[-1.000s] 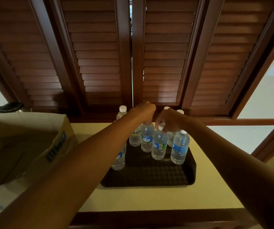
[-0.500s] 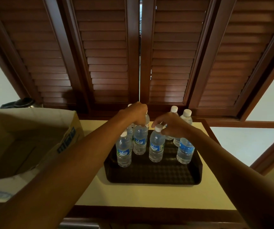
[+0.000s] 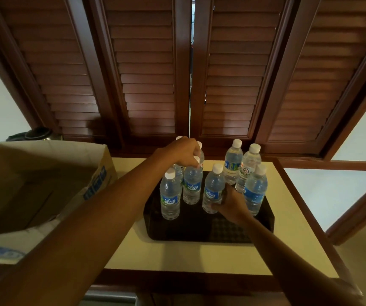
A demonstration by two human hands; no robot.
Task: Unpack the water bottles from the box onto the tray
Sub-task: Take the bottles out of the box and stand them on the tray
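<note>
While left hand (image 3: 183, 152) grips, seemingly, a rear bottle's cap (image 3: 197, 161), right hand's (image 3: 230, 200) grip round a bottle (image 3: 213, 192) mid-tray (image 3: 263, 219).

Looks like a hotel or resort service corner rather than a home kitchen. Dark wooden louvred shutters (image 3: 146, 85) straight beyond the fingers, filling the wall. Cream-topped counter (image 3: 177, 257) edged in the same dark wood, below the fingers. Many identical small water bottles (image 3: 170, 195) on a black serving tray (image 3: 199, 230), restocked from a cardboard box (image 3: 45, 173) to the left.
</note>
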